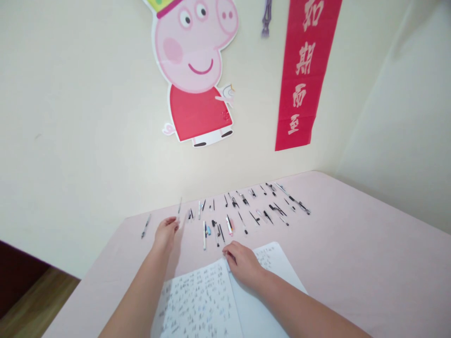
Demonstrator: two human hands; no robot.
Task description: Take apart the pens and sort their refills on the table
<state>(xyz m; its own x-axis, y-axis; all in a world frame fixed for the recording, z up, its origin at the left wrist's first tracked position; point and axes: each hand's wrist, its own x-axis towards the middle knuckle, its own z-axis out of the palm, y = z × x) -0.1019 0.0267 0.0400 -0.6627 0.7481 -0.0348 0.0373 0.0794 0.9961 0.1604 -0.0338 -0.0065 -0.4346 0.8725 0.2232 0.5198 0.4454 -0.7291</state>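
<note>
My left hand reaches forward over the pink table, its fingers curled close together near a pen at the left end of a row of pens; whether it touches the pen I cannot tell. My right hand rests knuckles up on the top edge of an open notebook covered in handwriting, fingers curled under. Several pens and pen parts lie in rows across the table beyond both hands. One pen lies apart at the far left.
The table stands in a corner against a cream wall. A cartoon pig cutout and a red banner with gold characters hang on the wall. Wooden floor shows at the lower left, past the table's edge.
</note>
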